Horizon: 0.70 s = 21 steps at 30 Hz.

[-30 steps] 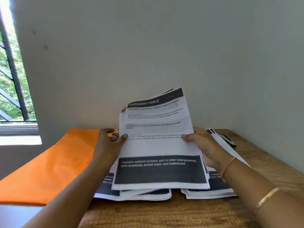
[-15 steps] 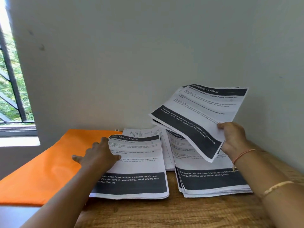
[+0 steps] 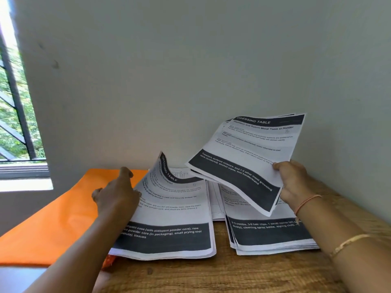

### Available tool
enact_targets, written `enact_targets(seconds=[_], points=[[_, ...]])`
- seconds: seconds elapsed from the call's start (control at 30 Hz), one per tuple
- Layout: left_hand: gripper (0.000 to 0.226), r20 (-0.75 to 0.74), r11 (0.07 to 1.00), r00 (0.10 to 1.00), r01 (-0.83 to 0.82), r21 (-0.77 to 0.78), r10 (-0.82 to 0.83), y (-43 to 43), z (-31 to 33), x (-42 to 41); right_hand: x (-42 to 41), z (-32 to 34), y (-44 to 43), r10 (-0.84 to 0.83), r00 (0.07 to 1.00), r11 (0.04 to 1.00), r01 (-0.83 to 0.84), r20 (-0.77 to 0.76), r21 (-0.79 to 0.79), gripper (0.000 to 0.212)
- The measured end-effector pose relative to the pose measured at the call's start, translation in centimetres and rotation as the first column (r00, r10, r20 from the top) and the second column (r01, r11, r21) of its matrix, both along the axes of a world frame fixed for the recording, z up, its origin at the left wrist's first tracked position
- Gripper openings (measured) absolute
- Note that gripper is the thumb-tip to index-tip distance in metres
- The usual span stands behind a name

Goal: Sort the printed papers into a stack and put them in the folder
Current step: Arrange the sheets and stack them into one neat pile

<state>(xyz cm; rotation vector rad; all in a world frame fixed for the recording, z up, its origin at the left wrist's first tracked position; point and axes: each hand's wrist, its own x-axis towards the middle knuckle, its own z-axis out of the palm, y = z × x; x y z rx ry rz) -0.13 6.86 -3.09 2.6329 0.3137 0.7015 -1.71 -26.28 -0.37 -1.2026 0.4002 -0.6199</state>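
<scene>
My right hand (image 3: pixel 293 185) pinches a thin bundle of printed sheets (image 3: pixel 251 153) by its right edge and holds it in the air above the right pile. My left hand (image 3: pixel 115 195) grips the left edge of the top sheets of the left pile (image 3: pixel 169 218), whose far left corner curls upward. A thicker right pile (image 3: pixel 268 235) lies flat on the wooden table. One loose sheet (image 3: pixel 214 199) shows between the two piles. The orange folder (image 3: pixel 53 220) lies shut at the left, partly under the left pile.
The wooden table (image 3: pixel 211 275) meets a plain wall close behind the papers. A barred window (image 3: pixel 14 115) is at the far left. The table's left edge runs under the folder.
The bundle first held by both hands now stays in my right hand alone, off to the right. My left hand dropped to the left pile and lifted its far corner.
</scene>
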Motion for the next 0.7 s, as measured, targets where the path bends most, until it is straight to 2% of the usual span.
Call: enact_targets(seconds=[0.1, 0.23, 0.4, 0.5, 0.7], points=[[0.030, 0.014, 0.999, 1.000, -0.026, 0.047, 0.025, 0.2, 0.1, 0.0, 0.1, -0.3, -0.1, -0.008, 1.000, 0.998, 0.008, 0.005, -0.064, 0.031], [0.016, -0.005, 0.993, 0.998, -0.061, 0.098, 0.062, 0.3, 0.3, -0.1, 0.3, -0.8, 0.2, 0.040, 0.999, 0.979, -0.043, -0.021, -0.197, 0.024], [0.024, -0.027, 0.985, 0.992, -0.118, 0.124, 0.122, 0.0, 0.7, -0.5, 0.2, -1.2, 0.9, 0.061, 0.998, 0.928, -0.064, -0.020, -0.368, 0.031], [0.024, -0.018, 0.988, 0.993, -0.112, 0.107, 0.114, -0.1, 0.9, -0.8, 0.0, -1.1, 1.1, 0.080, 0.997, 0.897, -0.081, -0.020, -0.436, 0.027], [0.021, 0.001, 0.993, 0.996, -0.094, 0.070, 0.094, -0.2, 0.9, -0.8, 0.6, -1.8, 1.3, -0.012, 0.997, 0.759, -0.044, -0.082, -0.650, 0.020]])
